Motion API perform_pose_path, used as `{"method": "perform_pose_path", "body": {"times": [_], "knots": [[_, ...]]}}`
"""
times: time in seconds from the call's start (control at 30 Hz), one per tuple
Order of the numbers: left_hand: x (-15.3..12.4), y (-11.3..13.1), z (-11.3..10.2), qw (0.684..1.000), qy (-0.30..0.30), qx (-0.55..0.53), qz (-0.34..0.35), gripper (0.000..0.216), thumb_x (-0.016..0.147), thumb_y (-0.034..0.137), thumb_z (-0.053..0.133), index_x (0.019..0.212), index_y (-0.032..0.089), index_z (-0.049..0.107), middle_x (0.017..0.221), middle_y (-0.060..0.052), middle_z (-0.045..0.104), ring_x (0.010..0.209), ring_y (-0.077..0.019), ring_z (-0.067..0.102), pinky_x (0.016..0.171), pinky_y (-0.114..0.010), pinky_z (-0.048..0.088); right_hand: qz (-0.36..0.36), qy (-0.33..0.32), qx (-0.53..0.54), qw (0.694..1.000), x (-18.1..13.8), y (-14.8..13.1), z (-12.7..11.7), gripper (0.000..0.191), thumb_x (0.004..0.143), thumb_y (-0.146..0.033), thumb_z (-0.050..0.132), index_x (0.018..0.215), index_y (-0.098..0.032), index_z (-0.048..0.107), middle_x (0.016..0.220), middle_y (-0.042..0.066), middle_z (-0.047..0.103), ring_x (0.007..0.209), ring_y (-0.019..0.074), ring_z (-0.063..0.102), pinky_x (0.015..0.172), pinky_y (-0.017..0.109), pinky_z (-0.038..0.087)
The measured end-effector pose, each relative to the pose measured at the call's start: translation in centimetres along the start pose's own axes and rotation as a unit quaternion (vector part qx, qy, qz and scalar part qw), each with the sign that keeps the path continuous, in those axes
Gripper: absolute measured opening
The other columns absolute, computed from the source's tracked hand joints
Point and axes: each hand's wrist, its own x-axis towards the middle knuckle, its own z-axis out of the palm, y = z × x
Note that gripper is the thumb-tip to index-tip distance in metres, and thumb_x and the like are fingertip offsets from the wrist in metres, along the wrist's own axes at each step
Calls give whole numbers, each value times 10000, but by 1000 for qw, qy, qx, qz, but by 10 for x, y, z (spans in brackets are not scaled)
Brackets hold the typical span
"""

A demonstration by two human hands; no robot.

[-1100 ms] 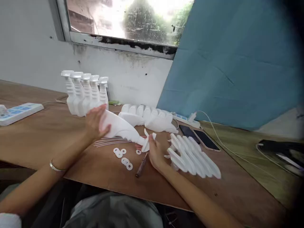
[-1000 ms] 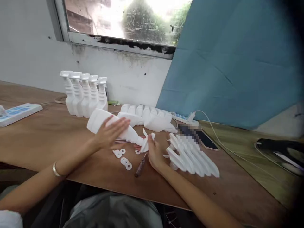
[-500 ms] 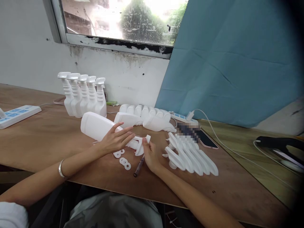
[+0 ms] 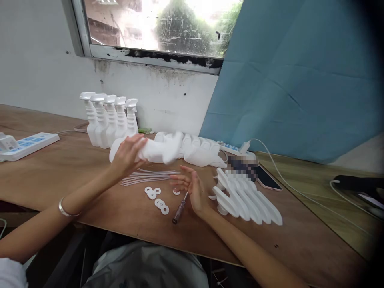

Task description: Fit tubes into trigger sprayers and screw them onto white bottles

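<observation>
My left hand [image 4: 128,154] is closed round a white spray bottle [image 4: 153,151] and holds it level above the table, its spray head end blurred by motion. My right hand [image 4: 190,186] hovers open over the table with its fingers stretched out and nothing in them. Under the hands lie thin clear tubes [image 4: 150,176], several white washers [image 4: 156,197] and a screwdriver [image 4: 179,209].
Several finished spray bottles [image 4: 109,118] stand in a row at the back. Headless white bottles [image 4: 201,150] lie behind, and a fan of white trigger heads [image 4: 247,198] lies to the right. Phones [image 4: 264,178], power strips [image 4: 25,144] and a cable also rest on the wooden table [image 4: 54,176].
My right hand has let go of the spray head and opened. My left hand has lifted the bottle up and swung it level, away from the right hand.
</observation>
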Motion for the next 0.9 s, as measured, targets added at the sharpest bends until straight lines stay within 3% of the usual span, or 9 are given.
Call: {"method": "perform_pose_path", "body": {"times": [0.1, 0.17, 0.3, 0.4, 0.47, 0.57, 0.63, 0.73, 0.9], "knots": [[18, -22, 7, 984, 48, -41, -166, 588, 691, 237, 582, 1224, 167, 346, 1060, -117, 568, 928, -251, 569, 753, -351, 478, -5, 24, -14, 1000, 2, -1, -1, 382, 831, -518, 339, 986, -188, 453, 788, 64, 671, 625, 180, 635, 508, 285, 495], [28, -35, 14, 968, 63, -60, -237, 550, 665, 224, 588, 1170, 170, 378, 918, -76, 596, 777, -222, 585, 661, -323, 482, -6, 38, -26, 999, 2, -2, -2, 338, 834, -493, 352, 950, -190, 446, 754, 52, 665, 586, 167, 625, 482, 267, 484], [37, -52, 38, 955, 87, -88, -268, 389, 650, 217, 578, 1016, 169, 455, 859, -54, 573, 766, -207, 561, 672, -315, 466, -8, 14, -103, 995, 0, -3, -2, 269, 849, -439, 354, 922, -194, 438, 688, 19, 641, 532, 141, 600, 469, 244, 464], [33, -56, 59, 957, 90, -83, -264, 347, 632, 205, 580, 960, 151, 480, 910, -78, 565, 858, -231, 544, 747, -342, 452, -36, -39, -277, 960, -4, -3, -4, 217, 866, -369, 353, 960, -193, 439, 713, 12, 638, 562, 127, 596, 537, 243, 463], [28, -55, 72, 955, 63, -102, -273, 409, 636, 206, 581, 1023, 147, 463, 943, -89, 576, 872, -237, 554, 761, -350, 452, -94, -65, -466, 877, -7, -4, -5, 177, 866, -292, 369, 969, -181, 462, 772, 33, 638, 642, 135, 594, 601, 249, 444], [22, -56, 87, 943, 25, -135, -304, 596, 661, 224, 574, 1204, 140, 341, 1002, -109, 591, 855, -238, 584, 754, -363, 464, -167, -71, -725, 664, -10, -11, -4, 148, 837, -162, 387, 894, -161, 523, 821, 82, 613, 800, 192, 554, 669, 283, 395], [20, -58, 95, 939, 27, -134, -317, 706, 672, 242, 572, 1281, 115, 237, 1065, -145, 575, 915, -254, 576, 783, -380, 458, -169, -39, -818, 549, -12, -20, -4, 166, 799, -97, 397, 870, -151, 537, 852, 111, 593, 870, 234, 515, 695, 316, 366], [19, -64, 105, 947, 52, -121, -293, 754, 702, 279, 559, 1309, 62, 168, 1220, -210, 465, 1099, -266, 475, 888, -395, 410, -121, 33, -877, 464, -15, -35, -8, 234, 745, -66, 428, 947, -122, 531, 1003, 167, 557, 973, 292, 461, 739, 366, 323], [19, -72, 115, 965, 69, -110, -230, 668, 806, 439, 414, 1280, 15, 207, 1285, -181, 383, 1191, -231, 360, 955, -387, 344, 22, 19, -916, 400, -17, -45, -14, 398, 677, -69, 513, 1074, -52, 517, 1075, 249, 533, 1037, 349, 435, 774, 396, 265]]}}
